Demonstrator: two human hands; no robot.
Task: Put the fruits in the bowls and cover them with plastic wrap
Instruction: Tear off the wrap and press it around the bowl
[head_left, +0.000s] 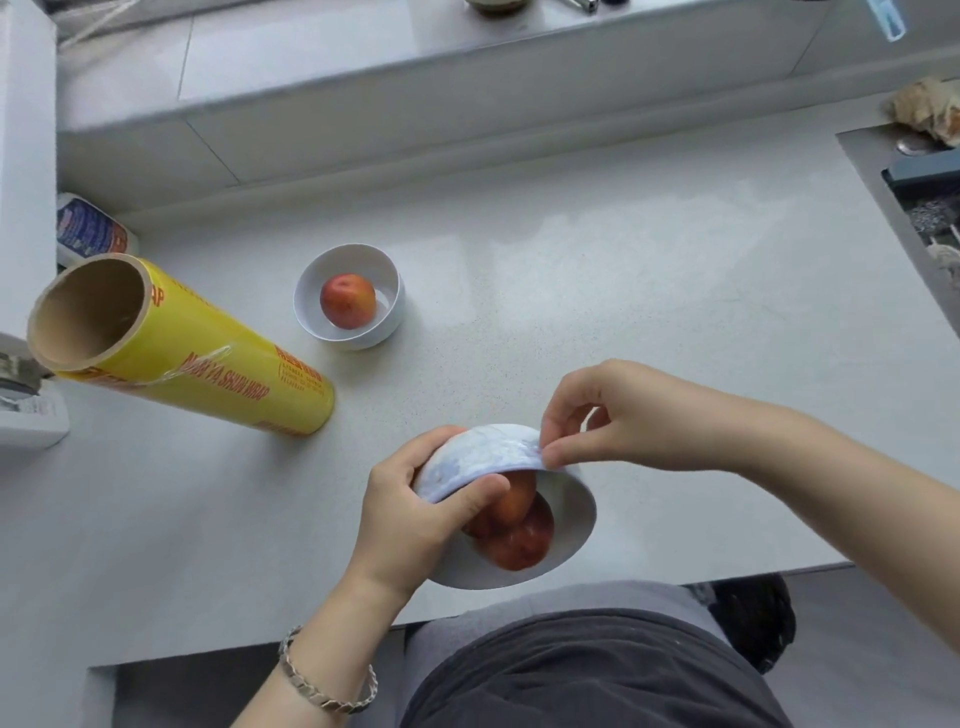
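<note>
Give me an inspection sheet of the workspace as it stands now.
Surface: glossy white counter.
Job's things: near bowl holds fruits, with wrap over part of it; far bowl holds one fruit, uncovered; roll lies on its side.
Clutter: packet in the back left corner.
Hands: left hand grips the wrap; right hand pinches its edge.
Cables: nothing seen.
Surroundings: sink at right.
</note>
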